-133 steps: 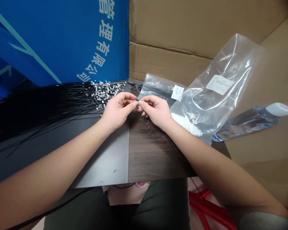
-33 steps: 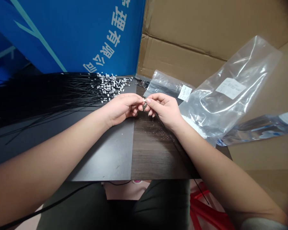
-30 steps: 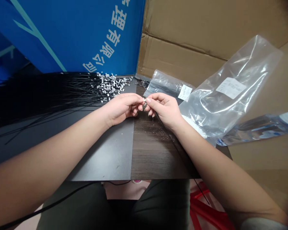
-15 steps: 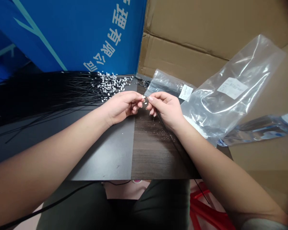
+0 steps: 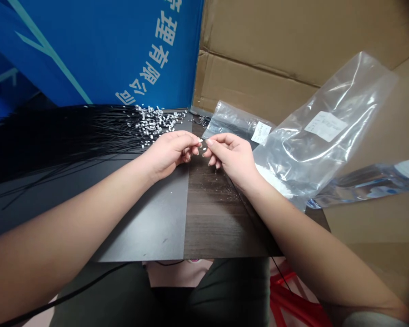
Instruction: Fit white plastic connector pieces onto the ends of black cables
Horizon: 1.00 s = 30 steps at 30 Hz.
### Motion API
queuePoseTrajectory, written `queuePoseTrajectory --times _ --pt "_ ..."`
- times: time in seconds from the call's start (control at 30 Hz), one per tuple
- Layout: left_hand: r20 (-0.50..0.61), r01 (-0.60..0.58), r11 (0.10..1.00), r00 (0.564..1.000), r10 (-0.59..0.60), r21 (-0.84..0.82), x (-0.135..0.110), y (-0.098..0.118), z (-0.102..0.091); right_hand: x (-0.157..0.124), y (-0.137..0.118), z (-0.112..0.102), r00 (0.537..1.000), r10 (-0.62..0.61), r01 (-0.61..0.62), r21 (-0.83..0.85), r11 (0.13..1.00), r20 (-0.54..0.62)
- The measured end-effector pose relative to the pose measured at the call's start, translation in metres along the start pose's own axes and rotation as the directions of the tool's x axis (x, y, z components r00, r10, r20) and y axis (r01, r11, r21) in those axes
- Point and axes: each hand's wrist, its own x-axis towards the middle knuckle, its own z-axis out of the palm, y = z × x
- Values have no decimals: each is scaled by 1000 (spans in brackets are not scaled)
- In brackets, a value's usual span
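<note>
My left hand pinches a tiny white connector housing between thumb and index finger. Facing it a short gap away, my right hand has its thumb and index finger closed on a thin black wire. The wire trails beneath my right forearm and hangs past the table edge. Its tip, close to the connector, is too small to make out. Under the fingertips lies a loose white bit. A big bundle of black wires with white connectors on the ends rests behind my left arm.
On the right, a large clear bag with small white pieces leans against cardboard. A smaller bag holds dark wires. A water bottle lies on its side. A blue panel stands behind the bundle on the table.
The fingertips have parted slightly, and the white connector now sits a little farther from my right fingers. The whole view has shifted slightly.
</note>
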Motion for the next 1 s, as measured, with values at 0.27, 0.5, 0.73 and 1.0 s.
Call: queuePoseTrajectory --times 0.27,0.5,0.73,1.0 --pt "91 23 999 995 -28 47 -3 0 0 2 4 -2 992 -96 102 -77 992 77" --pt "54 21 998 998 -24 59 -3 3 0 1 4 -4 986 -143 153 -119 981 87" --pt "22 -18 995 1000 16 103 0 5 -5 0 3 -4 986 -154 161 -106 981 70" --pt "119 -21 992 993 7 123 -1 4 -7 -3 0 -2 988 -135 142 -94 985 77"
